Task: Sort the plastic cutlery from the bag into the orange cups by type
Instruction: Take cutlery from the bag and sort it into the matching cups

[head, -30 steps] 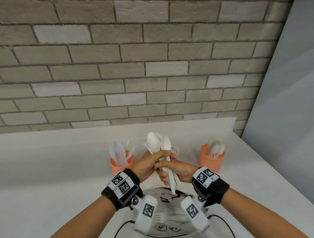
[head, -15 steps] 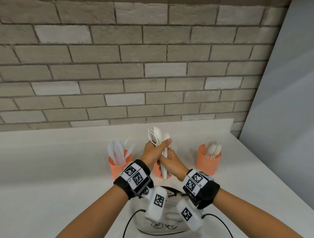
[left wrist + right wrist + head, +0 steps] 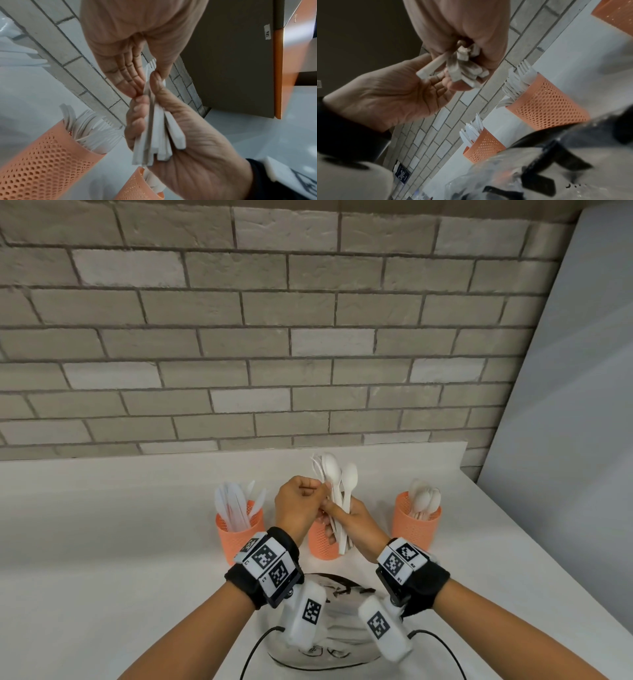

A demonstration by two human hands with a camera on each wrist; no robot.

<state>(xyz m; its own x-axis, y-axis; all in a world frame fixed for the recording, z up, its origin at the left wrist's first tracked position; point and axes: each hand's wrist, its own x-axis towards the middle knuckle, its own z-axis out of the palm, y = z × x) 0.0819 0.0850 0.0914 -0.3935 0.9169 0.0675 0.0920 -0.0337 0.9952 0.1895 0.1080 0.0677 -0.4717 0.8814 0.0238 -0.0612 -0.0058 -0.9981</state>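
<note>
A bundle of white plastic spoons and forks (image 3: 337,484) stands upright above the middle orange cup (image 3: 322,544), which holds forks. My right hand (image 3: 337,520) grips the bundle by its handles (image 3: 154,138). My left hand (image 3: 323,489) pinches one piece on the bundle's left side between thumb and fingers (image 3: 137,83); which type it is I cannot tell. In the right wrist view one handle (image 3: 429,67) sticks out from the bundle across my left hand (image 3: 436,73). The left cup (image 3: 239,530) holds knives and the right cup (image 3: 416,523) holds spoons.
The clear plastic bag (image 3: 329,631) with black print lies on the white counter (image 3: 102,542) just in front of the cups, under my wrists. A brick wall (image 3: 274,337) stands behind the counter, and a grey panel (image 3: 565,405) borders its right edge.
Both hands have carried the bundle forward over the middle cup. My left hand has let go of the whole bundle and now pinches one piece at its left side.
</note>
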